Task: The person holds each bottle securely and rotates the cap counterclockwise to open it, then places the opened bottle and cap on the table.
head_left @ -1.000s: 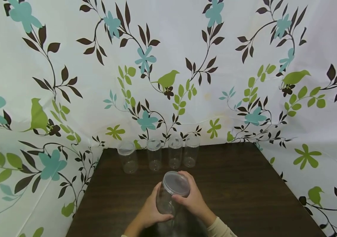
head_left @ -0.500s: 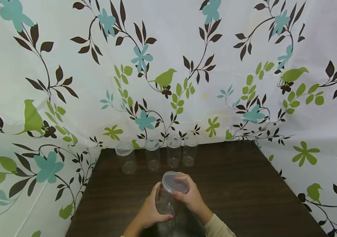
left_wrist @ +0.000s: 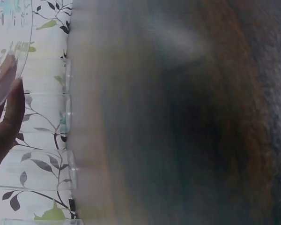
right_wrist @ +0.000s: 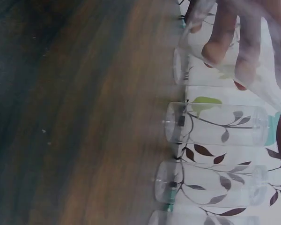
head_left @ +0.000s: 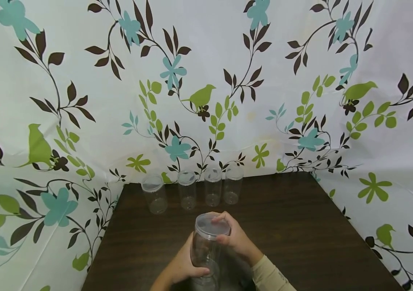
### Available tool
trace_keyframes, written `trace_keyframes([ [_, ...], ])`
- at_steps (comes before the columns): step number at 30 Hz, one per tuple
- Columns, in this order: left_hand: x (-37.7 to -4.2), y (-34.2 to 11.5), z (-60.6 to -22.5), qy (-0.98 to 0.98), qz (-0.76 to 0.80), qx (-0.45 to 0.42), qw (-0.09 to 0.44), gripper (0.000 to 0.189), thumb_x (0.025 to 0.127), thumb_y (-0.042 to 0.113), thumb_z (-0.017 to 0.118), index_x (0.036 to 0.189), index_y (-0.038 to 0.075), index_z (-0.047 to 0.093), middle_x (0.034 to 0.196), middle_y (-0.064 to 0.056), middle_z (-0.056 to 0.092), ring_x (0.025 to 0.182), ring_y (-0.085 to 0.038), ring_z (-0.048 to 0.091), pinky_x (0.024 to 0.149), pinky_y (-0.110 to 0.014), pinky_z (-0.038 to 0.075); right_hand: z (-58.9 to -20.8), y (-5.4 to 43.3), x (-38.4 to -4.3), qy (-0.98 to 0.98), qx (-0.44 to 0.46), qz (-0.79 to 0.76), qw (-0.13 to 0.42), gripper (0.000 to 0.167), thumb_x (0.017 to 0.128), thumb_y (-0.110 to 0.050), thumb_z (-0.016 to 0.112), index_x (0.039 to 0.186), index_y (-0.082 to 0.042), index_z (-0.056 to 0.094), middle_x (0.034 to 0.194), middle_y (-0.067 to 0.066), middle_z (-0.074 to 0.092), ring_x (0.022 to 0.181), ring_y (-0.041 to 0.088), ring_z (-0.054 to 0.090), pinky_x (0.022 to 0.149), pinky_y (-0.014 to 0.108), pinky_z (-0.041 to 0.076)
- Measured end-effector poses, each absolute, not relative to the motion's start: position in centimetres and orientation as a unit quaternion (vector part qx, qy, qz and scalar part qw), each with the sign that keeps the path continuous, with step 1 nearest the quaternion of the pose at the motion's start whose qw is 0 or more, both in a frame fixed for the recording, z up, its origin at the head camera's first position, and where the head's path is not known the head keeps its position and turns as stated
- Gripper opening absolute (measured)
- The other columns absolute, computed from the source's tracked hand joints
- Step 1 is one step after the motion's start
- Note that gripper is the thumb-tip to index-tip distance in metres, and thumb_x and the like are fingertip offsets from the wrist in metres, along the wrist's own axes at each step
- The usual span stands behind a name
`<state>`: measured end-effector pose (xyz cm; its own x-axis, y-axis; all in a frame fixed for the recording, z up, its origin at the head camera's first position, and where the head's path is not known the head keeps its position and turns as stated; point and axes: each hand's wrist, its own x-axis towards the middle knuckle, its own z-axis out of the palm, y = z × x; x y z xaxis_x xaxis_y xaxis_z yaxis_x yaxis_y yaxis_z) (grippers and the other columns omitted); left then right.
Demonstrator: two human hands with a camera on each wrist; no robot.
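A clear plastic jar (head_left: pixel 205 251) with a round translucent lid (head_left: pixel 206 224) stands nearly upright between my hands, near the front of the table. My left hand (head_left: pixel 183 260) grips the jar's body from the left, thumb across its near side. At the top right, my right hand (head_left: pixel 238 239) holds the lid by its rim, with fingers over the top. In the left wrist view, part of the clear jar (left_wrist: pixel 10 33) shows beside the left hand (left_wrist: pixel 7 119). The right wrist view shows fingers (right_wrist: pixel 246 44) through clear plastic. The jar's contents, if any, cannot be made out.
Several similar clear lidded jars stand in a row along the back of the dark wooden table: the leftmost jar (head_left: pixel 157 198), then a jar (head_left: pixel 188 194), a jar (head_left: pixel 213 192) and a jar (head_left: pixel 233 190). A patterned curtain (head_left: pixel 206 60) closes off the back and sides.
The held jar has gone from tilted to more upright and its lid has shifted slightly left. Fingers of the right hand have moved over the lid. The view has swung a little to the right.
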<state>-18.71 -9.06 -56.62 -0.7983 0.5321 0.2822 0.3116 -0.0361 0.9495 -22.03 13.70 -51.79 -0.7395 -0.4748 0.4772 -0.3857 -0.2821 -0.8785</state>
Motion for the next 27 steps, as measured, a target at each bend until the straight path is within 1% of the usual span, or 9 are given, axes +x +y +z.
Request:
trace_keyframes([
  [3,-18.6,-8.9,-56.8,0.721,0.634,0.271,0.069,0.112,0.07,0.012,0.091,0.157,0.008,0.021,0.146,-0.017,0.047,0.125,-0.022,0.054,0.104,-0.032,0.044,-52.3,13.5,-21.9,0.594,-0.35,-0.724,0.023,0.067,0.096,-0.029,0.072,0.135,0.013,0.038,0.149,0.024,0.045,0.127,0.019,0.055,0.099,0.029,0.048],
  [7,-18.4,-8.9,-56.8,0.777,0.592,0.211,0.025,0.121,0.065,0.023,0.096,0.158,0.004,0.02,0.153,-0.016,0.043,0.13,-0.024,0.05,0.107,-0.032,0.041,-52.9,12.9,-21.4,0.583,-0.31,-0.751,0.014,0.073,0.097,-0.021,0.07,0.146,0.014,0.027,0.152,0.032,0.035,0.129,0.015,0.052,0.101,0.028,0.047],
  [10,-18.5,-9.0,-56.8,0.809,0.559,0.179,-0.021,0.124,0.062,0.028,0.098,0.158,0.005,0.023,0.153,-0.016,0.044,0.132,-0.028,0.05,0.107,-0.04,0.043,-53.0,12.2,-21.0,0.583,-0.267,-0.767,-0.005,0.073,0.097,-0.015,0.069,0.149,0.012,0.026,0.153,0.037,0.029,0.133,0.013,0.048,0.105,0.026,0.044],
  [12,-18.6,-9.0,-56.7,0.824,0.539,0.167,-0.048,0.124,0.06,0.031,0.099,0.157,0.006,0.026,0.151,-0.016,0.047,0.131,-0.029,0.052,0.105,-0.045,0.045,-52.9,11.7,-20.7,0.585,-0.244,-0.773,-0.014,0.072,0.096,-0.013,0.069,0.15,0.011,0.026,0.154,0.038,0.029,0.134,0.015,0.049,0.105,0.026,0.043],
  [15,-18.7,-9.0,-56.7,0.842,0.51,0.158,-0.076,0.123,0.059,0.034,0.099,0.156,0.008,0.029,0.148,-0.016,0.05,0.128,-0.029,0.054,0.102,-0.051,0.047,-52.8,11.0,-20.5,0.591,-0.226,-0.774,-0.02,0.073,0.095,-0.014,0.071,0.15,0.009,0.029,0.151,0.037,0.034,0.13,0.024,0.052,0.103,0.028,0.046],
  [17,-18.7,-9.0,-56.7,0.849,0.497,0.157,-0.082,0.123,0.059,0.036,0.099,0.156,0.007,0.029,0.147,-0.016,0.051,0.127,-0.029,0.055,0.1,-0.052,0.048,-52.7,10.6,-20.4,0.596,-0.218,-0.773,-0.018,0.075,0.093,-0.017,0.074,0.15,0.007,0.031,0.148,0.036,0.038,0.126,0.031,0.055,0.1,0.029,0.049],
  [19,-18.7,-9.0,-56.7,0.852,0.49,0.16,-0.085,0.124,0.059,0.037,0.099,0.156,0.005,0.029,0.146,-0.017,0.051,0.126,-0.03,0.056,0.099,-0.053,0.049,-52.6,10.3,-20.4,0.604,-0.207,-0.769,-0.019,0.077,0.091,-0.019,0.077,0.15,0.005,0.033,0.144,0.033,0.044,0.121,0.034,0.057,0.097,0.029,0.05],
  [23,-18.6,-9.1,-56.7,0.851,0.489,0.174,-0.081,0.124,0.061,0.038,0.098,0.157,0.004,0.027,0.146,-0.02,0.051,0.127,-0.032,0.056,0.098,-0.052,0.05,-52.3,10.0,-20.4,0.629,-0.18,-0.756,-0.022,0.074,0.087,-0.019,0.081,0.146,0.002,0.041,0.139,0.028,0.049,0.114,0.027,0.059,0.092,0.029,0.052],
  [27,-18.6,-9.4,-56.7,0.842,0.499,0.189,-0.072,0.125,0.061,0.037,0.098,0.159,0.01,0.024,0.148,-0.016,0.051,0.126,-0.028,0.056,0.099,-0.046,0.05,-52.1,10.5,-20.7,0.641,-0.197,-0.742,-0.005,0.063,0.088,-0.016,0.08,0.139,0.004,0.047,0.14,0.025,0.049,0.111,0.02,0.058,0.091,0.028,0.051],
])
